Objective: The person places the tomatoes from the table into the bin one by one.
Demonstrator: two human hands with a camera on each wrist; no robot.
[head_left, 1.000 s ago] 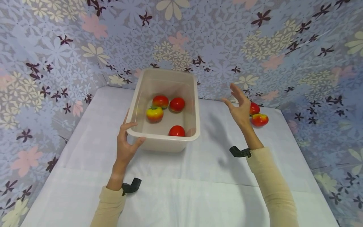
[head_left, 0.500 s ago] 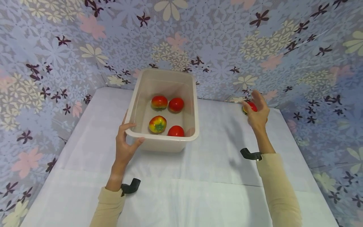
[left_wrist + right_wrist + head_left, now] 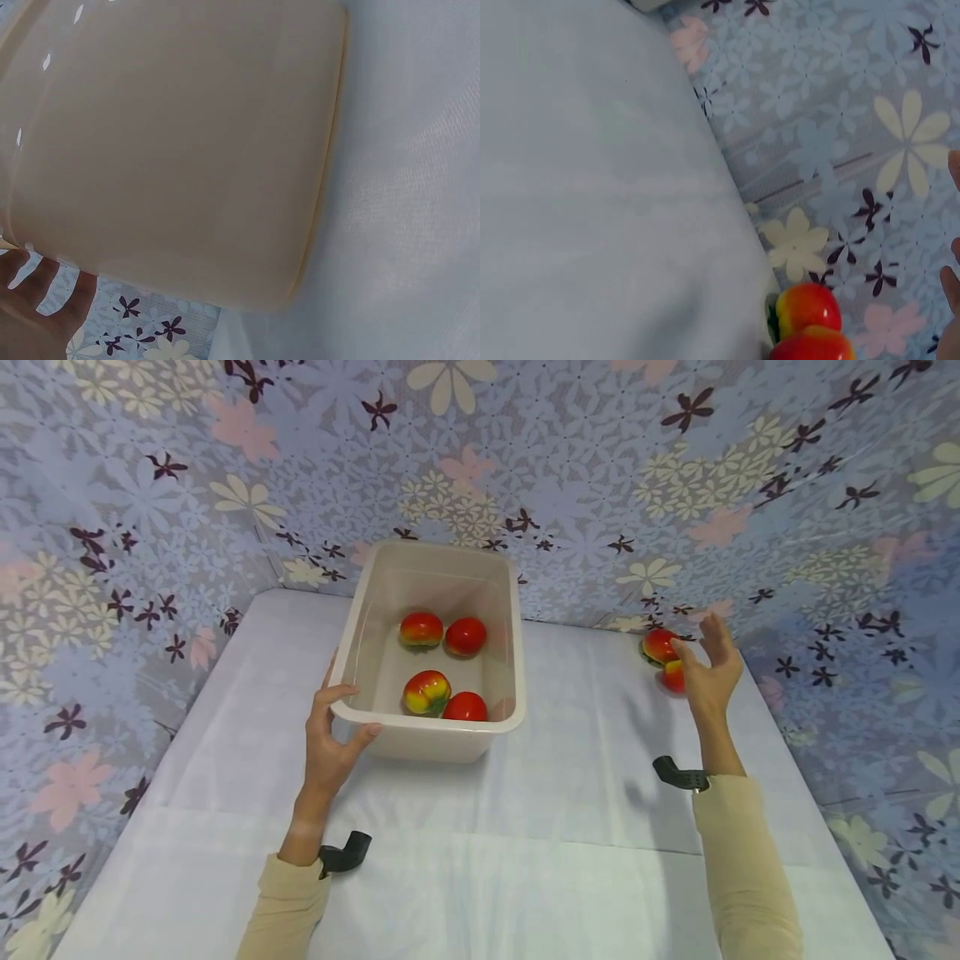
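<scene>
A beige plastic bin (image 3: 423, 742) stands on the table, with several red and yellow fruits inside. One fruit (image 3: 427, 692) shows a green leafy top and lies against a red fruit (image 3: 466, 707) near the front wall. My left hand (image 3: 330, 756) grips the bin's front left corner; in the left wrist view its fingers (image 3: 75, 300) reach the rim. At the far right, my right hand (image 3: 711, 683) holds nothing, thumb and fingers spread. Just left of it lie two fruits, a rear one (image 3: 660, 646) and a front one (image 3: 674, 677) partly hidden by the hand.
White cloth covers the table (image 3: 480, 893). Flowered fabric (image 3: 570, 468) rises behind and at both sides, close to the bin's back and the two fruits at right. Each wrist wears a black camera mount, such as the right one (image 3: 678, 774).
My right hand has moved right, from left of the two fruits, passing over them, to their right side. The leafy fruit has rolled toward the bin's front. My left hand keeps its hold.
</scene>
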